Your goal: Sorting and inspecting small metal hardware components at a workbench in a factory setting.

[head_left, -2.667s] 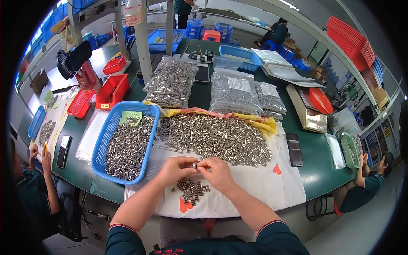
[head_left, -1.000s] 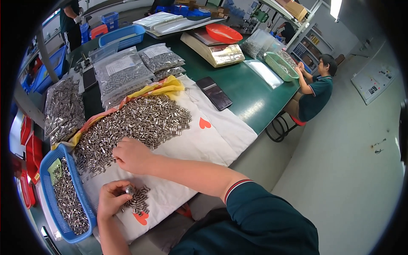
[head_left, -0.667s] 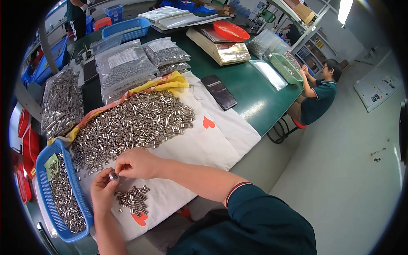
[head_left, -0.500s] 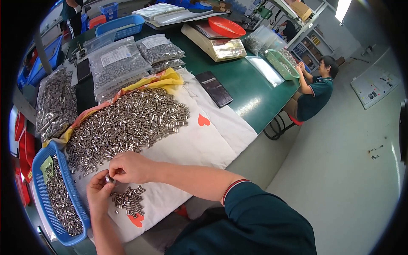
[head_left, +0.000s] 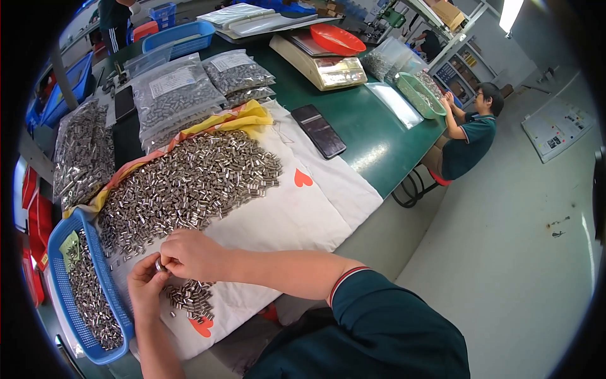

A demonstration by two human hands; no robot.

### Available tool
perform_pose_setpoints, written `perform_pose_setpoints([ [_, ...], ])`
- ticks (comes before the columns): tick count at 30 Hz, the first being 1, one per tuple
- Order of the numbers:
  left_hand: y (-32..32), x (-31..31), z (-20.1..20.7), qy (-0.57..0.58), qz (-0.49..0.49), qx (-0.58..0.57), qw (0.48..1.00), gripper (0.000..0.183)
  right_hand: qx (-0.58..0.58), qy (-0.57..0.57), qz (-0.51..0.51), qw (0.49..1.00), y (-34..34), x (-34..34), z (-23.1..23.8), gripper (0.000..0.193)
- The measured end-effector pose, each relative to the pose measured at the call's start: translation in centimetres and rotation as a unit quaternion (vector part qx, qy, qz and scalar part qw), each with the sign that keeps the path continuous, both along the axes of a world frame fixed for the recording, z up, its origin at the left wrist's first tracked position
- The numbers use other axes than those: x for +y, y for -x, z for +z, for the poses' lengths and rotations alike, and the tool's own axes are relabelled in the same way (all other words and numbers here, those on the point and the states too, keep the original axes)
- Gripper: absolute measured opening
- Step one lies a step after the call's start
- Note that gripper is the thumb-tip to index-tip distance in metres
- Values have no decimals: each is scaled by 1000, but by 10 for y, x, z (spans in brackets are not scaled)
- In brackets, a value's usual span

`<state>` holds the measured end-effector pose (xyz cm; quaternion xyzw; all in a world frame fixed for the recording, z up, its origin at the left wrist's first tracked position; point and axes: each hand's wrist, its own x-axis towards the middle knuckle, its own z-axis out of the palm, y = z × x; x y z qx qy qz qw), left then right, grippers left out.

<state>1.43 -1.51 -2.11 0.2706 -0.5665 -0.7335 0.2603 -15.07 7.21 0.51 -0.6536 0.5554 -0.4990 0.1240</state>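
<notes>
My left hand (head_left: 145, 289) is closed round a small shiny, round metal piece (head_left: 160, 265), gripped between thumb and fingers. Against it press the pinched fingers of my right hand (head_left: 194, 254); whatever they hold is hidden. Just below both hands lies a small heap of short metal cylinders (head_left: 191, 299) on a white cloth (head_left: 315, 221) with red hearts. Beyond my hands spreads a large pile of similar metal cylinders (head_left: 196, 177). At the left, a long blue basket (head_left: 108, 287) holds more of them and a yellow-green slip.
Clear bags of metal parts (head_left: 177, 95) stand behind the pile. A dark phone (head_left: 318, 131) rests on the cloth's far edge. Farther back are a scale (head_left: 322, 71) with a red tray (head_left: 338, 40). A co-worker (head_left: 470, 136) sits by a green basket (head_left: 413, 95) at the right.
My right hand has shifted very slightly downward and left at the metal piece. In the far left background, a standing person has moved a little.
</notes>
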Motion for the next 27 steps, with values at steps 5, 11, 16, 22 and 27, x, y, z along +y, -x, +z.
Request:
perform_pose_setpoints([
  [5, -3, -2, 1, -1, -26, -2, 1000, 41, -35, -33, 50, 998, 7, 1, 1, 7],
  [11, -5, 0, 2, -27, -83, 15, 996, 42, -21, -119, 106, 987, 20, 5, 14, 11],
  [16, 1, 10, 12, 3, -111, -19, 994, 42, 42, -101, 34, 993, 36, -1, 3, 13],
  [22, -2, 12, 19, 20, -162, -63, 985, 39, 274, 3, -120, 954, 21, -15, -27, 5],
  [27, 0, 12, 18, 8, -149, -46, 988, 39, 269, -42, -130, 954, 21, -14, -18, 6],
])
